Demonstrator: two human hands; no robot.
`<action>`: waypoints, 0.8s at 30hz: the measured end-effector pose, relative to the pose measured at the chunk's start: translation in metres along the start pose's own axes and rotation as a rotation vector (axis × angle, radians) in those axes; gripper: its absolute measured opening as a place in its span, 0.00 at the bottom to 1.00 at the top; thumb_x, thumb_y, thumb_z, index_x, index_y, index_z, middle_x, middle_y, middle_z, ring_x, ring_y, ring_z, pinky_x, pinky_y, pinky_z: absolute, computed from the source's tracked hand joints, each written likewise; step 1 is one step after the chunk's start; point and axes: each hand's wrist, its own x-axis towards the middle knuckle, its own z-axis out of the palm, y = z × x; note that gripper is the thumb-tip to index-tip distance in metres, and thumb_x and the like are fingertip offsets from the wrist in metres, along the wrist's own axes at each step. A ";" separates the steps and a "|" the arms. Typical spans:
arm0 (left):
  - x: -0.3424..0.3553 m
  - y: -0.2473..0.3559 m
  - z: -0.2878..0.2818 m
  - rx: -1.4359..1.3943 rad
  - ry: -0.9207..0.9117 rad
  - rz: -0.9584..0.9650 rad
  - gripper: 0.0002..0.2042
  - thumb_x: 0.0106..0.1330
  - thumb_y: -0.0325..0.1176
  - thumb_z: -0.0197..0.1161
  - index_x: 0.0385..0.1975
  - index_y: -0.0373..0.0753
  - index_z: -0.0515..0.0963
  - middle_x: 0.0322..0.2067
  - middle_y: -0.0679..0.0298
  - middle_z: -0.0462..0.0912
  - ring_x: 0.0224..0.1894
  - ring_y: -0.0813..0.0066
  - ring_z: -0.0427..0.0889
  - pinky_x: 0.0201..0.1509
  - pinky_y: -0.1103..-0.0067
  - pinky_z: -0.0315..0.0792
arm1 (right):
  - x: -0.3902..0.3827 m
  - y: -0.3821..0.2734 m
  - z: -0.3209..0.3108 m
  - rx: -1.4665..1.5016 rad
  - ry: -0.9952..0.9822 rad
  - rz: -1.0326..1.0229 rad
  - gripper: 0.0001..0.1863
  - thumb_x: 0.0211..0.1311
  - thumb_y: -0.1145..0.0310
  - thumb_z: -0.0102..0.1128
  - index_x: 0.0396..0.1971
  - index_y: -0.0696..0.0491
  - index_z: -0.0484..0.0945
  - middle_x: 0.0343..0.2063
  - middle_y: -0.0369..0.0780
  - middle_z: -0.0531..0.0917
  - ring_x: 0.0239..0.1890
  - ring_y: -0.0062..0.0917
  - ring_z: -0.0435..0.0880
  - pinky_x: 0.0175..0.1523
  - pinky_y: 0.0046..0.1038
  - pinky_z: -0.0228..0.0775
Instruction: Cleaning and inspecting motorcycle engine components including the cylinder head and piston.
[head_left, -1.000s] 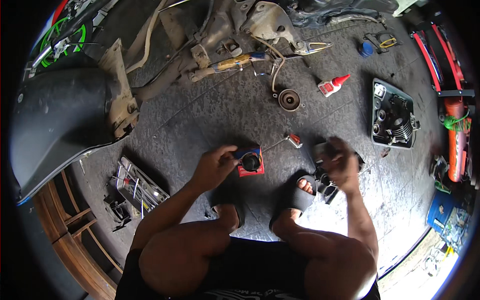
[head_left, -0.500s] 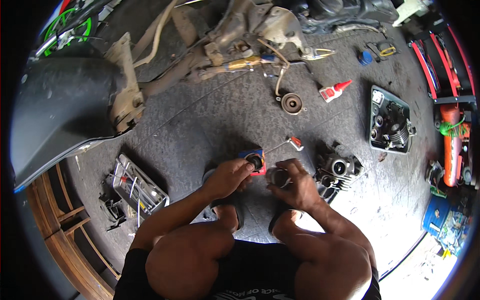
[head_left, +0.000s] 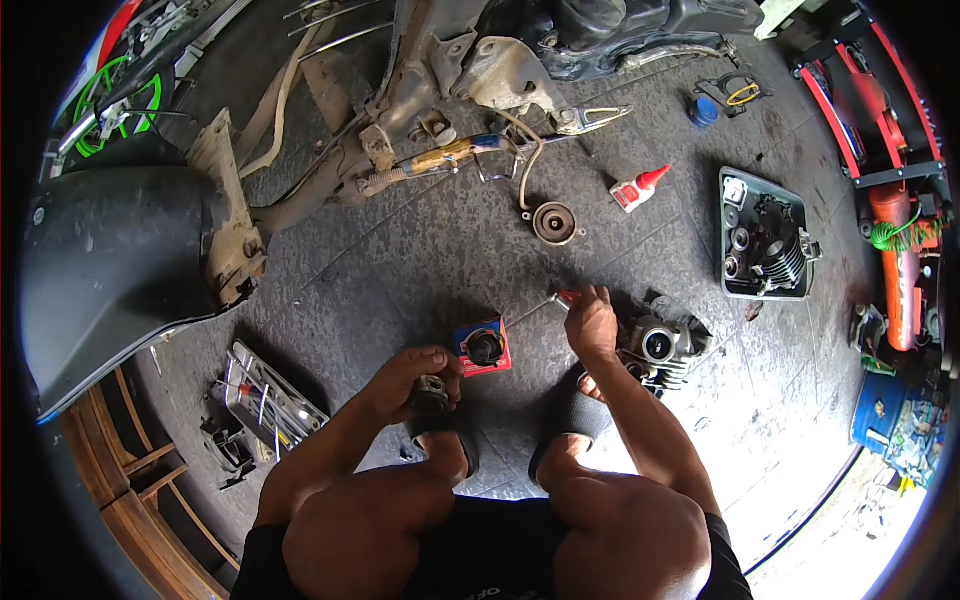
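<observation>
My left hand [head_left: 405,382] is closed around a small cylindrical metal part [head_left: 430,394], low left of a red-and-blue box [head_left: 470,362]; a dark round part [head_left: 485,345] rests on that box. Beyond the box to the right, my right hand [head_left: 592,325] has its fingers closed on a red-and-silver tool [head_left: 563,300] with a thin shaft. Just right of that hand lies a finned engine part [head_left: 658,345] with a round opening.
Ahead lie a motorcycle frame [head_left: 390,140], metal drum [head_left: 555,224], glue bottle [head_left: 640,190] and blue cap [head_left: 704,113]. A parts tray [head_left: 765,295] is right, near a red rack [head_left: 843,130]. A metal tool tray [head_left: 275,400] and wooden frame [head_left: 115,450] are left.
The metal part that was in my right hand is now in my left, which has drawn down-left from the box. My right hand has moved forward onto the red-and-silver tool.
</observation>
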 end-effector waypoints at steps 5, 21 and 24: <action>-0.003 0.017 0.012 -0.148 0.017 0.013 0.22 0.73 0.50 0.47 0.41 0.35 0.78 0.31 0.58 0.82 0.36 0.63 0.84 0.41 0.67 0.80 | 0.003 0.003 0.014 0.102 0.047 0.092 0.08 0.60 0.66 0.60 0.34 0.55 0.80 0.35 0.50 0.82 0.41 0.48 0.81 0.46 0.43 0.74; -0.011 0.087 0.063 -0.242 -0.039 0.292 0.26 0.73 0.56 0.43 0.40 0.39 0.80 0.34 0.59 0.83 0.41 0.60 0.84 0.47 0.61 0.79 | 0.015 0.015 0.021 -0.095 -0.051 -0.075 0.12 0.63 0.64 0.51 0.33 0.59 0.75 0.36 0.55 0.81 0.38 0.52 0.82 0.45 0.45 0.75; -0.027 0.105 0.079 -0.255 -0.073 0.341 0.23 0.72 0.53 0.47 0.39 0.39 0.81 0.33 0.59 0.84 0.40 0.61 0.84 0.46 0.62 0.79 | 0.019 -0.018 -0.023 0.107 0.108 -0.144 0.10 0.58 0.66 0.57 0.29 0.59 0.75 0.31 0.55 0.80 0.36 0.52 0.81 0.42 0.46 0.74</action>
